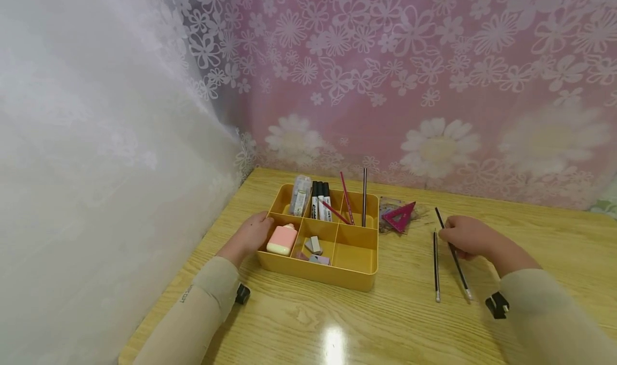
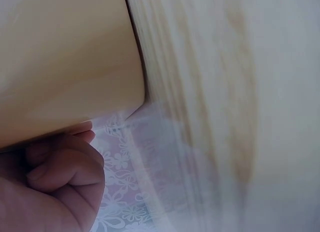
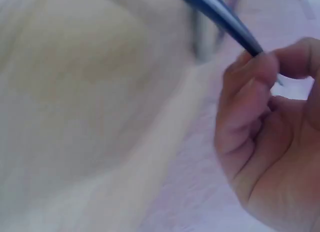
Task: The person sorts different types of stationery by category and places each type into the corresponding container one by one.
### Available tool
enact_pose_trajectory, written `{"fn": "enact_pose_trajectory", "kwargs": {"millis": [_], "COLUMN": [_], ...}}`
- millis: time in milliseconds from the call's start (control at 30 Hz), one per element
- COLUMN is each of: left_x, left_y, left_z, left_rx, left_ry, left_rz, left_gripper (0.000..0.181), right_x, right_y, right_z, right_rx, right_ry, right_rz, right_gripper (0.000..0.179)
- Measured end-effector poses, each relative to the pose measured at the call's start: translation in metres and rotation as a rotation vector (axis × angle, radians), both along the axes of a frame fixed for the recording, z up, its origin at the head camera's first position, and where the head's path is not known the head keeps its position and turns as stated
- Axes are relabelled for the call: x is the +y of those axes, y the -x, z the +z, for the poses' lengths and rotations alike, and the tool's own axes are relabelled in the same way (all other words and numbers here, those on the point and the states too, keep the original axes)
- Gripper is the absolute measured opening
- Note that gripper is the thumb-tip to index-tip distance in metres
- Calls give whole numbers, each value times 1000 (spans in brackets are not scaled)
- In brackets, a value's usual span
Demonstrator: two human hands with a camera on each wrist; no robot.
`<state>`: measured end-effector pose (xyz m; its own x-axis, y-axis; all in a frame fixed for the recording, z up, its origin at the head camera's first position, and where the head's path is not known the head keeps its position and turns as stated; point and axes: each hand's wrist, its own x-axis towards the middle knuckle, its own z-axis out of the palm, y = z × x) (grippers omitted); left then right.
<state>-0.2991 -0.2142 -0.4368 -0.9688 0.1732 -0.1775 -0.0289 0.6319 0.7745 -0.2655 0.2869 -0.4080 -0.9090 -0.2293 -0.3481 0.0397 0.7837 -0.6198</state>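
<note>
At the far left we are seeing the left hand (image 1: 250,235) holding the left side of a yellow divided tray (image 1: 318,275); in the left wrist view its fingers are curling close in beside the tray wall, and the tray is lying directly to the hand's right on the wooden worktop (image 1: 289,317).

Moving right through the tray, we are recording a clear container (image 1: 301,196) standing in the back left compartment and a pink-and-cream bottle (image 1: 282,240) lying in the front left one, near the left fingers. Three black-capped markers (image 1: 321,200) are leaning in the back middle; several small erasers (image 1: 315,245) are lying in the front middle. One red pencil (image 1: 346,193) and one dark pencil (image 1: 365,196) are standing in the back right, with a second red pencil (image 1: 335,212) slanting across toward the markers.

Just beyond the tray's right edge, a magenta set square (image 1: 399,216) is resting on a clear packet (image 1: 385,207).

Further right, a loose black pencil (image 1: 436,266) is lying just left of the right hand (image 1: 469,237). That hand is nearly closed, pinching a second black pencil (image 1: 458,268) between thumb and fingers. This held pencil is passing through the fingertips, its eraser end slanting toward the person; we are unable to tell whether that end is touching the worktop.
</note>
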Motion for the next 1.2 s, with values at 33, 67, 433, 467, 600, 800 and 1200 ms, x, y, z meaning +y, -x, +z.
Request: {"fn": "enact_pose_trajectory", "kwargs": {"millis": [33, 67, 433, 467, 600, 800, 1200], "left_x": [0, 0, 2, 2, 2, 2, 2], "left_y": [0, 0, -1, -1, -1, -2, -2], "left_z": [0, 0, -2, -2, -2, -1, 0], "left_rx": [-2, -4, -14, -15, -18, -24, -13], "left_ry": [-2, -1, -2, -2, -5, -17, -13], "left_rz": [0, 0, 24, 25, 29, 31, 17], "left_gripper": [48, 48, 49, 49, 49, 49, 48], "right_x": [-6, -13, -92, -98, -114, -124, -140], "right_y": [0, -1, -1, 0, 8, 18, 29], "right_z": [7, 15, 54, 53, 47, 39, 32], "right_rx": [13, 28, 175, 181, 196, 241, 459], "right_ry": [65, 142, 636, 647, 688, 679, 155], "right_rz": [-14, -25, -44, -53, -76, -127, -42], "right_gripper": [21, 19, 35, 36, 35, 35, 51]}}
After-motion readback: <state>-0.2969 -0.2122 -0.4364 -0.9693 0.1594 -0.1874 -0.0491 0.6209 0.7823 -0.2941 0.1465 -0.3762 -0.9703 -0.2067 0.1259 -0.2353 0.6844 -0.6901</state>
